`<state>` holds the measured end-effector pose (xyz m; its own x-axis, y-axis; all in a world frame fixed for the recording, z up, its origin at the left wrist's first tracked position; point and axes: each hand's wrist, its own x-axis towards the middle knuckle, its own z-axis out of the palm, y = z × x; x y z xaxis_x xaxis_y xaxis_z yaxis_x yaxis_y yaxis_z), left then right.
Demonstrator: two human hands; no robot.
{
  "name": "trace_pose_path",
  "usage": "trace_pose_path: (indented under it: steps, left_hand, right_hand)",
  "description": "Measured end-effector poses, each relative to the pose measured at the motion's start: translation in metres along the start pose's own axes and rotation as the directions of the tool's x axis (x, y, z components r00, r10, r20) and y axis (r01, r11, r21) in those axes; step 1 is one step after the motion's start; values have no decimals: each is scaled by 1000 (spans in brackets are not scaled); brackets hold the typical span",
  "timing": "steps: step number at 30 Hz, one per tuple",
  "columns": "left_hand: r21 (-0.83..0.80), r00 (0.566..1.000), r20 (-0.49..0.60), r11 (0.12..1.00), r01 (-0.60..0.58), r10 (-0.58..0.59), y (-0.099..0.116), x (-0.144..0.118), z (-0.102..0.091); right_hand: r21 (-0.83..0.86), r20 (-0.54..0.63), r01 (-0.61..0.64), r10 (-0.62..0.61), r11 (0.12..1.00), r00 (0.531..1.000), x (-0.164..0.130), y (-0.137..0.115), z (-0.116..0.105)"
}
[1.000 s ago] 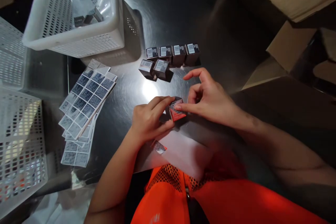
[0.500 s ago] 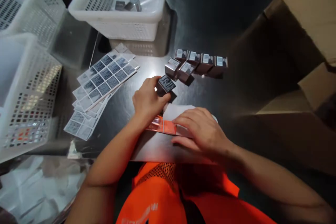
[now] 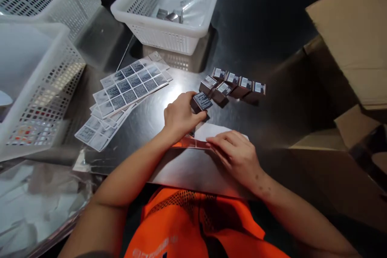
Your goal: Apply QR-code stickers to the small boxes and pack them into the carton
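Observation:
My left hand [image 3: 181, 115] is closed around a small dark box [image 3: 201, 102], whose printed label faces up. In front of me, my right hand [image 3: 237, 153] pinches the edge of a shiny sticker sheet [image 3: 198, 144] that reflects orange, and its pale backing [image 3: 216, 130] shows behind. Part of the sheet runs under my left wrist. Just beyond the held box stand several similar dark boxes [image 3: 232, 84] with barcode labels on top.
Printed label sheets [image 3: 128, 88] lie fanned on the metal table [image 3: 178, 169] at left. A white basket [image 3: 163, 28] with a few small boxes stands behind. More baskets [image 3: 45, 88] are at left, a bag of white scraps [image 3: 39, 205] lower left, cardboard boxes [image 3: 347, 44] at right.
My view has shifted, so the table things sit further right. The sticker sheet's front has tilted and shows narrower, with my right fingers pinching its edge. My left hand still holds the box.

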<state>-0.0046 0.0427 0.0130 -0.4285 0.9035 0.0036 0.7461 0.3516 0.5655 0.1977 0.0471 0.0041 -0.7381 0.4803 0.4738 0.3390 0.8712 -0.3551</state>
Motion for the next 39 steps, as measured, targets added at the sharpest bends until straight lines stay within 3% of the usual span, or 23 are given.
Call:
trace_pose_path:
  steps: [4,9,12,14,17,20,23,24,26,28,31,39]
  left_hand:
    - [-58,999,-26,998,21,-23,-2,2,1]
    - [-313,999,14,949,40,-37,-4,5,1]
    - [-403,997,-78,915,-32,1,-6,8,1]
    - [-478,994,-112,877,-44,-11,-8,9,1]
    - [-651,1000,-15,759,1,-13,-8,10,4]
    - [-750,993,90,661,20,73,-7,5,10]
    - [-772,960,149,635,-36,236,-6,-3,15]
    - [-770,945,156,635,-65,287,-6,-6,17]
    - [-759,918,160,639,-121,363,-5,-11,19]
    - [-747,898,160,645,-160,409,-4,-15,21]
    - [-735,877,171,651,-190,448,-2,-17,22]
    - [-677,876,110,681,-280,470,0,-18,22]
  right_hand:
    - [-38,-42,166,-167,985,985,1,2,-3]
    - [-97,-95,354,-363,930,927,1,2,-7]
    - [30,-178,434,-422,901,889,0,-2,-14]
    - [279,-257,391,-325,877,910,0,-4,-22]
    - [669,-384,267,14,694,923,2,2,-36]
    - [841,-379,124,408,527,830,7,17,-44]
    - [946,-120,-138,710,294,694,12,32,-44]
    - [959,-9,-205,739,198,673,14,35,-44]
    - [953,144,-290,715,85,684,16,37,-43]
    - [930,222,-361,669,74,709,16,36,-43]
    - [881,333,-469,633,55,699,14,32,-45]
    - [858,291,-499,691,117,662,14,26,-42]
